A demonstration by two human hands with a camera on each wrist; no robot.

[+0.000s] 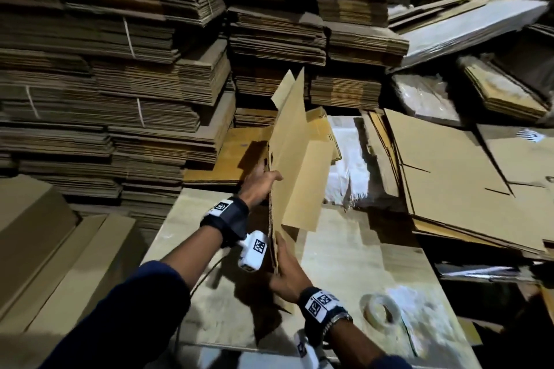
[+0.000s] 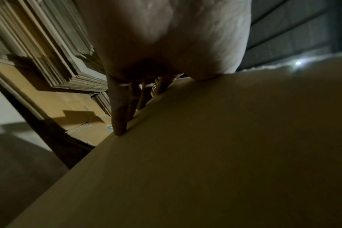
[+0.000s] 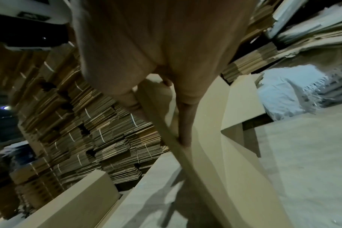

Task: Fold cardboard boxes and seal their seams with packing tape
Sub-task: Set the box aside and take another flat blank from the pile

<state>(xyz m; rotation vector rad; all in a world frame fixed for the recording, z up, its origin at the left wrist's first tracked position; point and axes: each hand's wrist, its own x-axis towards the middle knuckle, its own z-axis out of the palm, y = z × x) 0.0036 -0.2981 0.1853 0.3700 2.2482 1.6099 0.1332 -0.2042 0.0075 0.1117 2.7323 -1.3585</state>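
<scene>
- Two hands are on one flattened cardboard box (image 1: 295,159), which you hold on edge above the worktable (image 1: 353,255); it is neither opened nor taped yet.
- Your left hand (image 1: 259,181) grips the far part of the blank, thumb on the near face and fingers (image 2: 118,111) lying along the other side.
- Your right hand (image 1: 287,274) pinches the near bottom edge, thumb on one side and fingers (image 3: 184,123) on the other.
- Judged from this, you are at the squaring-up step: next, spread the panels into a tube, then fold the flaps shut.
- Tape comes after; the tape roll (image 1: 382,310) lies on the worktable just right of your right hand.
- All around you, stacks of flat cartons (image 1: 114,75) rise high, with loose cardboard sheets (image 1: 467,177) to the right, in a dim room.
</scene>
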